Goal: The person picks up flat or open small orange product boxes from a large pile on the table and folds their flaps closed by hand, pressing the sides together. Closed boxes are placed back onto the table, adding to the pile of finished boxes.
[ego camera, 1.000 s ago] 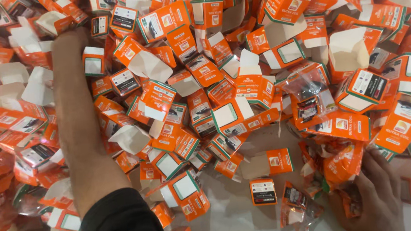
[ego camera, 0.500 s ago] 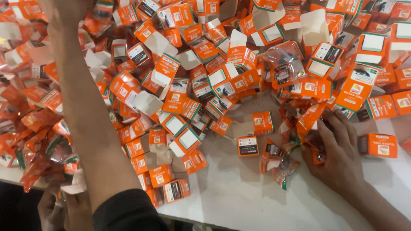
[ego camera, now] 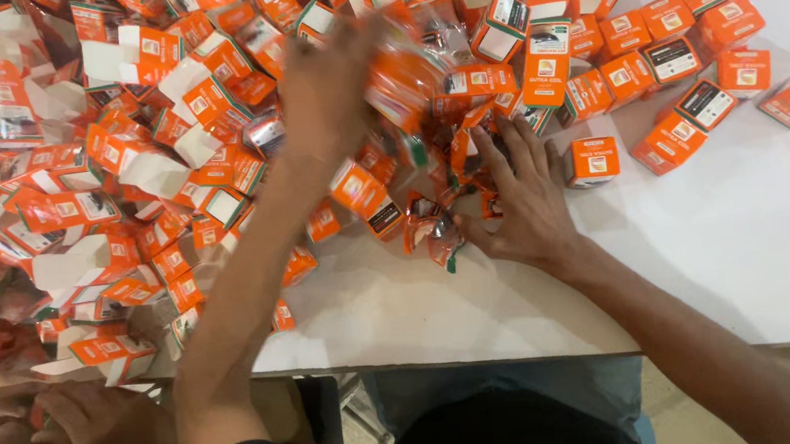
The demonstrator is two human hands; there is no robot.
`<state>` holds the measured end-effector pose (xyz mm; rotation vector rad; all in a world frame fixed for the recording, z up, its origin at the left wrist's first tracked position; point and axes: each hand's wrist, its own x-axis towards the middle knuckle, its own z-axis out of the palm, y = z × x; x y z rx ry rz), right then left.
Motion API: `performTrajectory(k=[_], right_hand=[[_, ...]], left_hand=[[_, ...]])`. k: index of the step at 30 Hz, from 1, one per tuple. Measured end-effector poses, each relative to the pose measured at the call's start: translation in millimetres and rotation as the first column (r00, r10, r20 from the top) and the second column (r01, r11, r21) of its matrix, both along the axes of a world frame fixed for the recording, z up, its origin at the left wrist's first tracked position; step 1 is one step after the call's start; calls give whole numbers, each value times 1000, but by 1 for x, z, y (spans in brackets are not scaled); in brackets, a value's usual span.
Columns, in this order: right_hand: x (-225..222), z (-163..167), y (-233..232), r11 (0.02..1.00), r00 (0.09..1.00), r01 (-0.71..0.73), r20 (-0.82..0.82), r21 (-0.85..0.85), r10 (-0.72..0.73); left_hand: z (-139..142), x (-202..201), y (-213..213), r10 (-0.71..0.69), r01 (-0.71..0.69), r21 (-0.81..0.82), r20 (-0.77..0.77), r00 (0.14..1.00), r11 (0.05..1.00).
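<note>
A big heap of small orange-and-white cartons [ego camera: 210, 105] and crinkly orange plastic packets covers a white table [ego camera: 422, 306]. My left hand [ego camera: 324, 89] reaches over the middle of the heap, motion-blurred. Its fingers are curled on an orange plastic packet [ego camera: 406, 81] lifted a little above the pile. My right hand [ego camera: 520, 195] lies flat at the heap's near edge with its fingers spread, touching loose packets [ego camera: 430, 233] and holding nothing. A single closed carton [ego camera: 592, 160] stands just right of its fingertips.
Several closed cartons [ego camera: 688, 59] lie spread at the upper right, with bare white tabletop [ego camera: 763, 235] below them. Opened cartons with white flaps [ego camera: 81, 267] pile up at the left. Another person's hands [ego camera: 58, 433] work at the bottom left, below the table edge.
My left hand has drawn back from the far side of the heap to its middle and closed on a packet. My right hand has stayed at the heap's near edge.
</note>
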<state>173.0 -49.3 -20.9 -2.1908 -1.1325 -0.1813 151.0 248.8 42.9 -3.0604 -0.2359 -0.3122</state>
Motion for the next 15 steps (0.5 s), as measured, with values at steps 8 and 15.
performTrajectory(k=[8, 15], right_hand=[[1, -9, 25, 981, 977, -10, 212, 194, -32], [9, 13, 60, 1000, 926, -15, 378, -14, 19]], left_hand=[[6, -13, -70, -287, 294, -15, 164, 944, 956], [41, -59, 83, -160, 362, -330, 505, 848, 872]])
